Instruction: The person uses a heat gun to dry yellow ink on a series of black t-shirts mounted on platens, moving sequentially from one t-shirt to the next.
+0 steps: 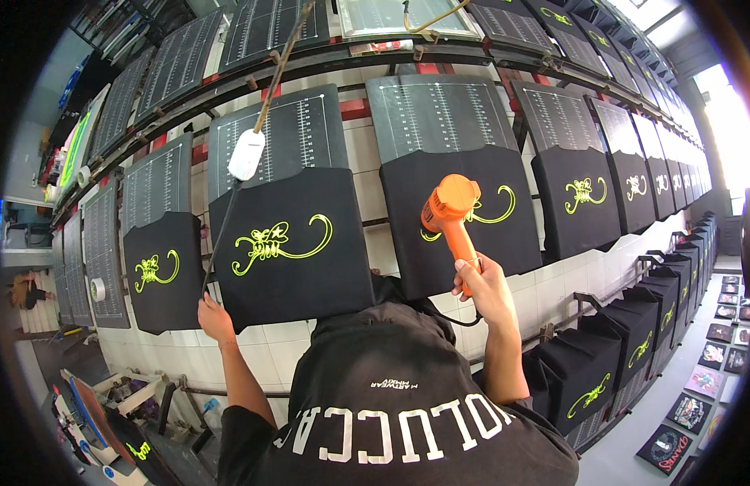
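- Orange heat gun (453, 220): in the air above a black garment (411, 263), right of centre; handle down toward the person, wide round head up, hiding part of the garment's yellow-green print (498, 207).
- Right hand (490, 293): fingers wrapped round the heat gun's handle, grasping it; dark cord (470, 322) curves just below the hand.
- Left hand (217, 319): fingers pinched on a thin black cable (221, 236), well apart from the heat gun.
- Black cable runs from the left hand up to a white socket block (247, 155); brown cord (284, 69) continues from the block toward the top edge. Block appears in front of a ruled board.
- Left neighbour garment (310, 275): black, same kind of curly yellow-green print, flat on its board.
- Garment at far left of this row (168, 304): narrower in view, similar print.
- Right neighbour garment (581, 231): print fully visible; more run off to the right.
- Ruled grey boards (439, 117) stick out beyond the garments' upper edges, white scale marks on them.
- White tape roll (97, 289) on a board at left.
- Framed panel (407, 24) at top, beyond the metal rail (439, 58).
- Lower right: second row of black garments (581, 368), similar prints; small printed pictures (689, 411) lie beside that row.
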`<state>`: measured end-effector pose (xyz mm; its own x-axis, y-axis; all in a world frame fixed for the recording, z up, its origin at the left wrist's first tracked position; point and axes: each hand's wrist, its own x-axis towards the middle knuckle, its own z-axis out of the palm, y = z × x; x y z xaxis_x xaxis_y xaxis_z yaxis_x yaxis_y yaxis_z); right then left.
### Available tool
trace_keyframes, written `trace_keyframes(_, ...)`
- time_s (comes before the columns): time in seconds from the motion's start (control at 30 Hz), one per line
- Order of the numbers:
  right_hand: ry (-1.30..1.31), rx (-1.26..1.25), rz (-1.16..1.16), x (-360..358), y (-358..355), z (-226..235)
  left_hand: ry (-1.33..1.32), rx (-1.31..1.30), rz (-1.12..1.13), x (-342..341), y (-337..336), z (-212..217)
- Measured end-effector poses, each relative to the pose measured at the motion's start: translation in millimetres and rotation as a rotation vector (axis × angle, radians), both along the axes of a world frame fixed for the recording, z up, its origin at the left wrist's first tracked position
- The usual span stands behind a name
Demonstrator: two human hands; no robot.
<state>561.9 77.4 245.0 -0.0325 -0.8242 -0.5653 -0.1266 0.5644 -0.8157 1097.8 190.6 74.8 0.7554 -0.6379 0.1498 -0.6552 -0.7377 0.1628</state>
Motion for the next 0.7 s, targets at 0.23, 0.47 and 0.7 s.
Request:
trace_keyframes(0.23,-0.025,0.013,0.004,-8.0,5.6,-1.1,-0.284,-0.016,0.149,35.2,74.6,39.0)
trace_keyframes(0.47,0.027,0.024,0.055,9.6,18.3,5.5,-0.437,0.029,0.385,150.6,111.0,104.6)
trace_keyframes(0.7,-0.206,0.047,0.159,106.2,9.7,5.9,-0.550,-0.065,0.520,293.4,104.8,179.3)
